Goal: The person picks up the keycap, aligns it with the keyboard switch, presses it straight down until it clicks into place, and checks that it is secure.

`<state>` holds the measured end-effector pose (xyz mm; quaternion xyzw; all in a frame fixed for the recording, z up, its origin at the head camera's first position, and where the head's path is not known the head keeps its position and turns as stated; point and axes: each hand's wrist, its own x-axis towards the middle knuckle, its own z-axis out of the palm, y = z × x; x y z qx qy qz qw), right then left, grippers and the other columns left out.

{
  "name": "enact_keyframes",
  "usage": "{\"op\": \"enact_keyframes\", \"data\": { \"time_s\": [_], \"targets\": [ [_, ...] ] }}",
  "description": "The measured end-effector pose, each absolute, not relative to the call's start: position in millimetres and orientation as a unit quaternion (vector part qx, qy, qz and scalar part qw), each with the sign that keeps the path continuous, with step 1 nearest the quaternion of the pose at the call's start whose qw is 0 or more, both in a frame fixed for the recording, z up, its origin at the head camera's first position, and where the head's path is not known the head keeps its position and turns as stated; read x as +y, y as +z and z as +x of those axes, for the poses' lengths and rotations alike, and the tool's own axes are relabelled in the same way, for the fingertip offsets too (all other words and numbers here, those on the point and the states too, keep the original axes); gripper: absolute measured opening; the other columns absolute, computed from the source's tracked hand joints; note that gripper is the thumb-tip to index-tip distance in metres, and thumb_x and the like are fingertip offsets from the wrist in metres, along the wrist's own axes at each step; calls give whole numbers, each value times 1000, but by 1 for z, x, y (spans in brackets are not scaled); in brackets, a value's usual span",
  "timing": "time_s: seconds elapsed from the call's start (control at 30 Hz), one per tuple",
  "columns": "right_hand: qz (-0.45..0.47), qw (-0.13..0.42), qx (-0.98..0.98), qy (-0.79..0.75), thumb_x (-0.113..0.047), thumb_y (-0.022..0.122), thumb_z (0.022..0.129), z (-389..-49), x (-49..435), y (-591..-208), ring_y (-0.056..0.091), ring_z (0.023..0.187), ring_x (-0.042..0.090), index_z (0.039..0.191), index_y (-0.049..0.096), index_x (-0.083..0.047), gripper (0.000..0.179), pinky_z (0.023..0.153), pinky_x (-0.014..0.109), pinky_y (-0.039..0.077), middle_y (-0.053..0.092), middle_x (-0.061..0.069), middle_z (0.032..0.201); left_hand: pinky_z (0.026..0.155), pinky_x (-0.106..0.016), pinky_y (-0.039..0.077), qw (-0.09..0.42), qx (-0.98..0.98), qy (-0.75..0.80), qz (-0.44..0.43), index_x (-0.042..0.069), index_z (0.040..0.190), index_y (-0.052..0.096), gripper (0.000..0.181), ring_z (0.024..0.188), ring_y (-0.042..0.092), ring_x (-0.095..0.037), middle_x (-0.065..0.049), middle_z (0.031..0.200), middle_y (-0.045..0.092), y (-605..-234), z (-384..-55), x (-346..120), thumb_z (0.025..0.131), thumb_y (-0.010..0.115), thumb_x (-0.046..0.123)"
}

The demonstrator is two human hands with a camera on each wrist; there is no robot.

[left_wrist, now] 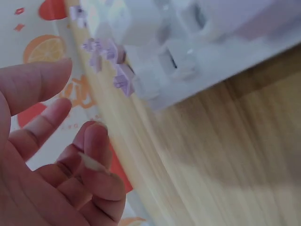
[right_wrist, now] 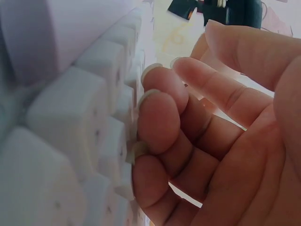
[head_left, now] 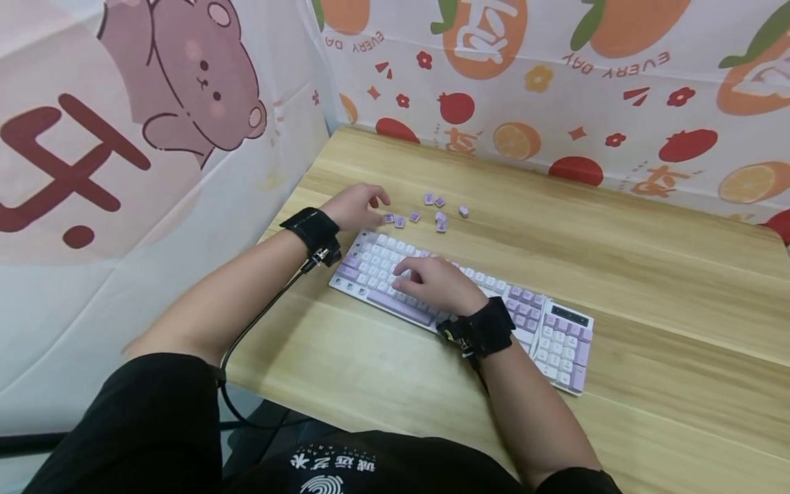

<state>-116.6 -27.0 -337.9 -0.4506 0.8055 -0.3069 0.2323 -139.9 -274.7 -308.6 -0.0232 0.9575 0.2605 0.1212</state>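
Note:
On the table lies a white and purple keyboard (head_left: 401,307), slanting down to the right. Several loose purple keycaps (head_left: 415,217) are scattered just beyond its far edge. My left hand (head_left: 356,207) hovers by the keyboard's far left corner, beside the nearest keycaps; its fingers are loosely bent, with nothing seen between them in the left wrist view. Bare key switches (left_wrist: 169,62) show along the keyboard's left end. Over the middle-left keys is my right hand (head_left: 441,283), fingers bent, its fingertips (right_wrist: 157,122) resting against white keys (right_wrist: 70,113) and holding nothing.
The wooden table (head_left: 666,370) extends right and behind the keyboard. Printed cloth (head_left: 549,82) hangs along the back and left side. Black straps circle both wrists, and a cable (head_left: 265,312) runs down from the left one.

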Motion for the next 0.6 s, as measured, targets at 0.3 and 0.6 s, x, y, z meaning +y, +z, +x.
{"op": "enact_keyframes", "data": {
  "time_s": [0.3,0.6],
  "targets": [
    [-457,226,803,-309,-37,61,97,-116,-26,-338,58,71,12,118,69,-18,29,67,30,48,64,-5,80,77,-35,42,138,966,216,-24,12,113,67,29,90,54,-25,-10,101,59,-322,-161,-256,84,73,13],
    [-454,226,806,-303,-37,60,97,-115,-25,-337,58,70,11,120,68,-18,31,67,29,48,64,-6,80,76,-34,43,136,968,209,-22,10,113,68,26,87,56,-23,-9,97,62,-333,-174,-260,87,71,10]
  ]
}}
